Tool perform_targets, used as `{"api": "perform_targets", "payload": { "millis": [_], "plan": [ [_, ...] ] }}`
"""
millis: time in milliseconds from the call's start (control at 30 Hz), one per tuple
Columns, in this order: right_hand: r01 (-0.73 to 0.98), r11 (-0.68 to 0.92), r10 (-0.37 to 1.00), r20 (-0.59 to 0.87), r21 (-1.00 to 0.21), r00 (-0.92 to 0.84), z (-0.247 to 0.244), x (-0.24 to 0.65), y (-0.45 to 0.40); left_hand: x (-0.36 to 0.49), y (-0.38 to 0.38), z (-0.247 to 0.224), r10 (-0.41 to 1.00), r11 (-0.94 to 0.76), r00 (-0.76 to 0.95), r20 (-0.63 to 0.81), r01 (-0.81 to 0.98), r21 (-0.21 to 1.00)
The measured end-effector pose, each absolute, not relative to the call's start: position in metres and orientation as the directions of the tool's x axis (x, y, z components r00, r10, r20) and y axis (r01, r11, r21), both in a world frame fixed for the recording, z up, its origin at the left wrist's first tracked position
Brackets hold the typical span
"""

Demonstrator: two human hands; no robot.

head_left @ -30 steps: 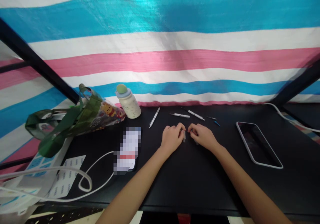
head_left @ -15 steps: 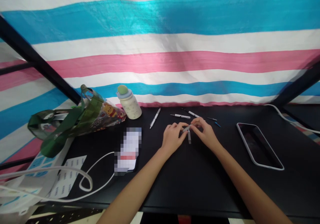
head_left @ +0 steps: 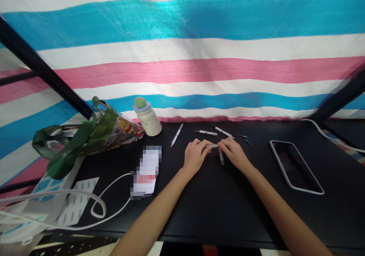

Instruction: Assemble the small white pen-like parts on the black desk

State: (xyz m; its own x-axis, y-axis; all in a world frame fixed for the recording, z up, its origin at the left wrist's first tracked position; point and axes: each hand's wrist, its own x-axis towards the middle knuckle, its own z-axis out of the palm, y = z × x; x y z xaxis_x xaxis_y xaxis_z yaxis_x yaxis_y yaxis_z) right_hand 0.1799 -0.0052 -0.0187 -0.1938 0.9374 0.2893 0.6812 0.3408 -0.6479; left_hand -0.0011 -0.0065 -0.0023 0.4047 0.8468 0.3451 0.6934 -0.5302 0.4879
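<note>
Between both hands, above the black table (head_left: pixel 216 199), is a thin grey-white pen part (head_left: pixel 212 146). My left hand (head_left: pixel 195 153) pinches its left end, and the fingertips of my right hand (head_left: pixel 232 151) close on its right end. A second grey piece (head_left: pixel 221 158) points down from beneath my right fingers; whether they hold it is unclear. Behind the hands lie a white pen (head_left: pixel 207 132) and another white pen (head_left: pixel 224 132) whose near end is beside my right hand. A further white pen (head_left: pixel 177 135) lies to the left.
Right of the pens are a small thin dark piece (head_left: pixel 242 135) and a blue piece (head_left: pixel 248 142). A white-edged phone (head_left: pixel 296 166) lies at right. On the left are a lit phone (head_left: pixel 146 170) with a white cable, a bottle (head_left: pixel 148 121) and a green bag (head_left: pixel 105 134).
The held pen part has turned nearer to level. The grey piece below has shifted right, with its lower end swung rightward. My right hand has dropped slightly, uncovering more of the white pen behind it.
</note>
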Motion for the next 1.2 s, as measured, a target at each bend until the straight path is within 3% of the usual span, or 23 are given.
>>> {"api": "perform_targets", "payload": {
  "millis": [400, 1200],
  "plan": [
    [0.670, 0.404, 0.905, 0.380, -0.623, -0.193, -0.0223, 0.1791, -0.0054, -0.0012, -0.0059, -0.0010, 0.867, -0.497, 0.386, 0.314, 0.706, 0.504],
    [0.714, 0.424, 0.899, 0.353, -0.557, -0.258, -0.0234, 0.1812, -0.0015, -0.0027, -0.0048, -0.0026, 0.856, -0.512, 0.380, 0.350, 0.717, 0.473]
  ]
}}
